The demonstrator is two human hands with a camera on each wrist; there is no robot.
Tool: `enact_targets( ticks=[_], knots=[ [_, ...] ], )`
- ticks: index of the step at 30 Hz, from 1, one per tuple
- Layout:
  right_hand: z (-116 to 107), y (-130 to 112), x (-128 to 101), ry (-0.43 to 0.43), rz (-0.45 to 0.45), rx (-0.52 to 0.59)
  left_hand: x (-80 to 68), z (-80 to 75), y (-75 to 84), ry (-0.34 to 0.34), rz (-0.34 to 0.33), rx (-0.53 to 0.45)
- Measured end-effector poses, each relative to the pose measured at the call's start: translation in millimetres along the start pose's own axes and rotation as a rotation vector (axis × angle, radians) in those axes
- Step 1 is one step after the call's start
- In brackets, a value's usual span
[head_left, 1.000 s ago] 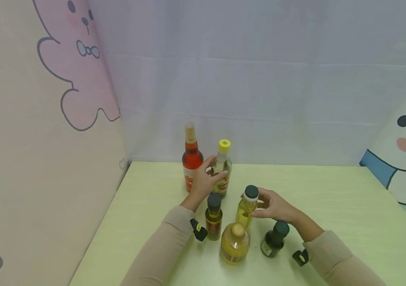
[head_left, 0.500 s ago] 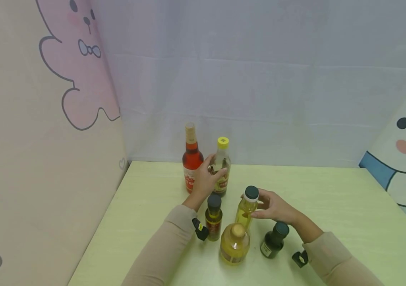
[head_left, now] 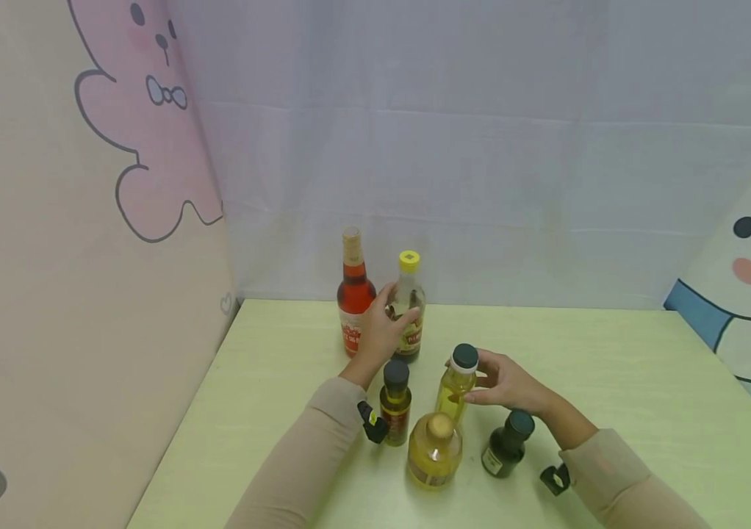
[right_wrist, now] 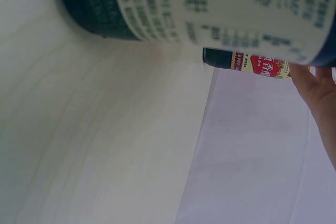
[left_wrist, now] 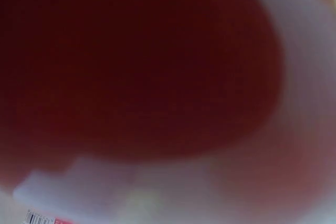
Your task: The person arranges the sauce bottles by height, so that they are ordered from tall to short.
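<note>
Hands reach forward over the pale green desk [head_left: 613, 367], both sleeved forearms angled inward. The left hand [head_left: 378, 334] curls its fingers round the yellow-capped bottle [head_left: 408, 305], which stands upright at the desk's back just beside the red bottle [head_left: 354, 294]. The right hand [head_left: 508, 382] pinches the dark-capped oil bottle [head_left: 456, 386] near mid-desk. Left wrist view is only a dark red blur; right wrist view shows a dark bottle's printed label [right_wrist: 220, 9] close up.
</note>
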State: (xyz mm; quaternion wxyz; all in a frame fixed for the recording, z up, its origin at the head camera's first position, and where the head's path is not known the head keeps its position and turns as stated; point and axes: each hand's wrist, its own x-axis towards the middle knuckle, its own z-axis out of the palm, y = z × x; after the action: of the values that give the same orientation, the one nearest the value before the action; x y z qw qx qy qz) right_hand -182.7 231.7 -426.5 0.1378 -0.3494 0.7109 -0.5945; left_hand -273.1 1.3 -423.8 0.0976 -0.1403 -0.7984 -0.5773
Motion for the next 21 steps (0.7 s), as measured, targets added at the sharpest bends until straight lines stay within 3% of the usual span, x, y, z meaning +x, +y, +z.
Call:
enact_targets(
  ticks=[13,21],
  knots=[
    [-1.2,2.7,-0.2,0.005,-0.005,0.008,0.0,-2.2,6.8,-0.043,-0.07,0.053],
    [-1.4,2.5,-0.5,-0.002,-0.005,0.02,-0.2,-3.2,6.3,-0.064,-0.097,0.004]
  ],
)
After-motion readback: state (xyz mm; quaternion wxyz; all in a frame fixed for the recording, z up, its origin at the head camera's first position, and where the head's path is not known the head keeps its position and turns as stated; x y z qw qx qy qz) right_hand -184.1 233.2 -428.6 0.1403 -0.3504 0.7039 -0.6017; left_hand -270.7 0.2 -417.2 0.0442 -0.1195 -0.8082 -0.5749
